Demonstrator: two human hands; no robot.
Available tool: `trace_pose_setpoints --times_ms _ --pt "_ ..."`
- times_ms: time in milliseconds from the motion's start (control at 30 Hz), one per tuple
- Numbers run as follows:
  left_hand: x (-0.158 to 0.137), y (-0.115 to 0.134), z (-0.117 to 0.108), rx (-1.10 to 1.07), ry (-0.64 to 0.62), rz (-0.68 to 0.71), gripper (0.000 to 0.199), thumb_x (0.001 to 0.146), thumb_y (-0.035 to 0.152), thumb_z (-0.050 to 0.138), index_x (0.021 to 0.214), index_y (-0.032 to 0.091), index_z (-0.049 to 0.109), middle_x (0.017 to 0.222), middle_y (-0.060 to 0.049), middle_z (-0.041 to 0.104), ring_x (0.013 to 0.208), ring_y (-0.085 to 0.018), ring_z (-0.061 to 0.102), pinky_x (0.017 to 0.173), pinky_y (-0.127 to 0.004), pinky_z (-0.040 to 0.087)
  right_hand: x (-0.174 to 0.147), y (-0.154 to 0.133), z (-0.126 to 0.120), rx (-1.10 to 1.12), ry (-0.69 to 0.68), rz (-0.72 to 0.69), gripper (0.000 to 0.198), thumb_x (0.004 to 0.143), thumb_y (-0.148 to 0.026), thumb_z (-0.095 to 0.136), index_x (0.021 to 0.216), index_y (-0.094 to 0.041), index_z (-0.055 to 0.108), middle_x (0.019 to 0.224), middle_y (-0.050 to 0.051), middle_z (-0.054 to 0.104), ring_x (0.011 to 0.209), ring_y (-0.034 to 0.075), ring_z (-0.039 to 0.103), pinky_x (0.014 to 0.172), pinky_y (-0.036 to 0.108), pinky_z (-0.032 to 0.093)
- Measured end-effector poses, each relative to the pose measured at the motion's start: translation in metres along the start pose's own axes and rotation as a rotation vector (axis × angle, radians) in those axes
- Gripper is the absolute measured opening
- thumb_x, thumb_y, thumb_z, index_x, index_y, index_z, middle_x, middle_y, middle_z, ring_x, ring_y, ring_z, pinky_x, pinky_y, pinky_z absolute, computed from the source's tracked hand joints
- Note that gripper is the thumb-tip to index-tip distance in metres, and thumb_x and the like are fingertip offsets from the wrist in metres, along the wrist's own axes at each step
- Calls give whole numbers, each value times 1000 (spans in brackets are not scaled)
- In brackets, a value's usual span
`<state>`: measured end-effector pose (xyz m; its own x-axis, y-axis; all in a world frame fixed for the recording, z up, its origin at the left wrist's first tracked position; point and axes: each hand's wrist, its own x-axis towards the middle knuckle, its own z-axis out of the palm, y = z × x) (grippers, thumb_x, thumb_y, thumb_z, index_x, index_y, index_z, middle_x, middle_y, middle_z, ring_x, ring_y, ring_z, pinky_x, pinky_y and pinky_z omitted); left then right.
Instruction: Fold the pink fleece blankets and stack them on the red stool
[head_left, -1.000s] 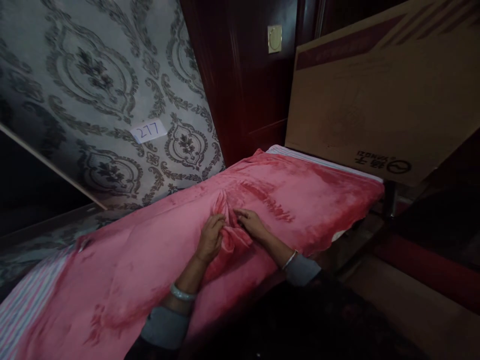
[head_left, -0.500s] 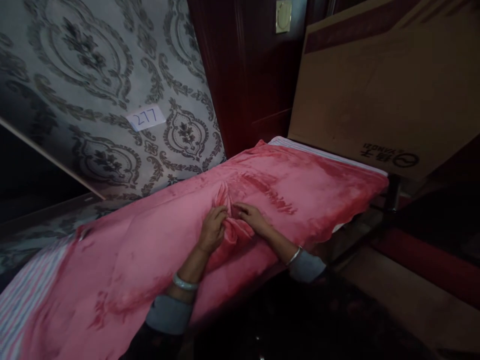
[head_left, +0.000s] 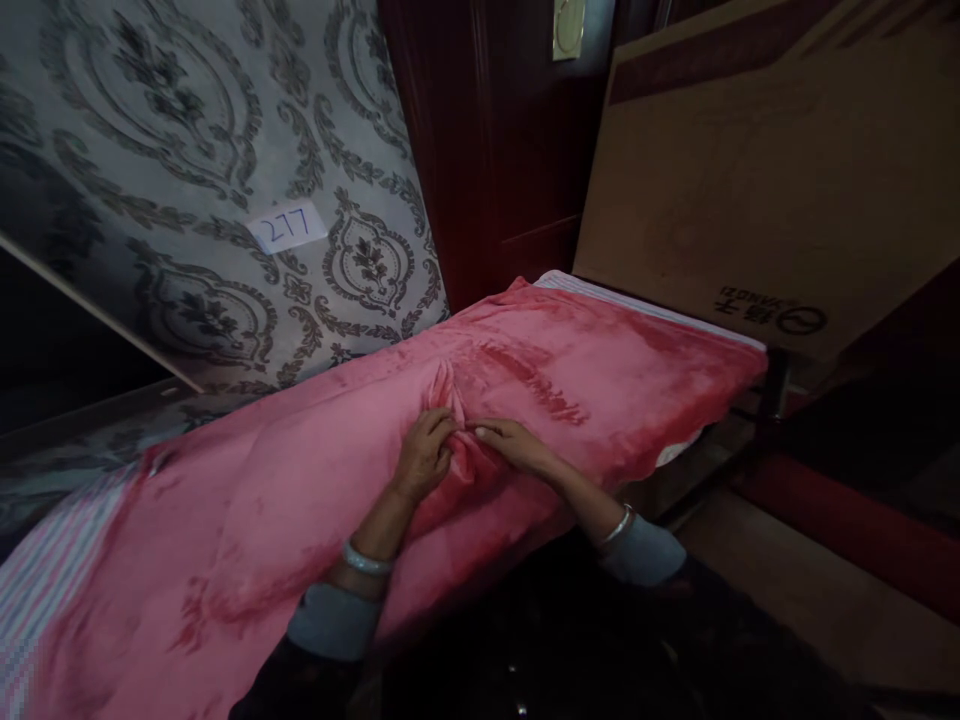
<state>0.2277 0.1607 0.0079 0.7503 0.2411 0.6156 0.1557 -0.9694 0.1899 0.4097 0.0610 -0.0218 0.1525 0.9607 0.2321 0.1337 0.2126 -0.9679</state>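
A pinkish-red plush blanket (head_left: 300, 500) is spread over a long narrow surface before me and gathered into a puckered bunch at its middle. My left hand (head_left: 426, 455) is closed on the left side of this bunch, fingers curled into the cloth. From the right, my right hand (head_left: 514, 442) reaches to the same spot, thumb and fingertips pressed together in a pinch close to the left fingertips. What sits in that pinch is too small and dark to make out. Loose folds hang just below the fingers.
Striped cloth (head_left: 60, 560) shows under the blanket at the left end and along the far right edge. Behind stand a patterned wall with a paper card (head_left: 287, 227) marked 277, a dark red door (head_left: 495, 150) and a large cardboard box (head_left: 750, 190). A metal frame (head_left: 776, 385) shows at right.
My right hand's fingertips have come together into a pinch beside the left fingers, and its forearm has swung slightly right. The left hand stays on the bunch. The view has shifted a little.
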Motion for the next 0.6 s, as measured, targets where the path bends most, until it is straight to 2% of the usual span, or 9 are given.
trace_pose_setpoints --times_ms 67,133,233,300,367,433,500,600 --pt "0 0 0 9 -12 -2 43 70 4 46 105 20 66 115 -10 63 111 -24 58 95 -42 52 3 0 4 60 7 3 35 85 -30 61 116 -19 74 119 6 72 107 22 67 98 38 51" --pt "1 0 1 20 -26 2 42 71 3 46 104 20 66 115 -9 63 110 -23 59 95 -42 52 3 0 6 47 -12 -6 34 85 -29 61 114 -19 74 114 4 74 101 21 68 92 35 53" --pt "2 0 2 30 -45 18 41 72 3 47 103 20 67 114 -9 64 107 -23 60 93 -41 52 1 0 6 -185 -64 -47 28 90 -34 55 97 -18 77 88 1 76 81 19 68 76 29 54" --pt "3 0 2 27 -53 32 41 72 2 47 104 20 67 115 -10 64 107 -23 60 93 -42 52 -1 -1 4 -381 -74 -70 33 93 -35 52 80 -17 77 68 -1 70 66 16 61 66 25 49" --pt "3 1 2 25 -61 36 42 72 2 47 104 20 67 117 -10 64 108 -23 60 94 -42 52 -3 -1 3 -493 -59 -84 35 93 -33 54 69 -17 74 59 0 64 60 15 56 64 25 45" --pt "3 2 1 28 -68 28 42 72 2 47 104 20 67 117 -10 64 109 -24 59 95 -42 52 -7 -4 2 -528 -35 -84 29 91 -30 56 73 -17 75 64 3 66 64 17 56 66 27 43" --pt "3 2 1 25 -71 18 42 72 2 47 104 21 67 118 -10 64 110 -24 59 95 -42 52 -12 -8 3 -587 -3 -83 22 90 -28 57 87 -18 77 78 6 71 73 19 60 70 27 43" --pt "3 3 1 5 -56 28 44 71 2 46 106 20 67 118 -10 64 110 -23 59 94 -42 52 -21 -18 5 -679 52 -35 24 90 -27 56 105 -19 74 93 9 73 82 21 63 74 28 44"
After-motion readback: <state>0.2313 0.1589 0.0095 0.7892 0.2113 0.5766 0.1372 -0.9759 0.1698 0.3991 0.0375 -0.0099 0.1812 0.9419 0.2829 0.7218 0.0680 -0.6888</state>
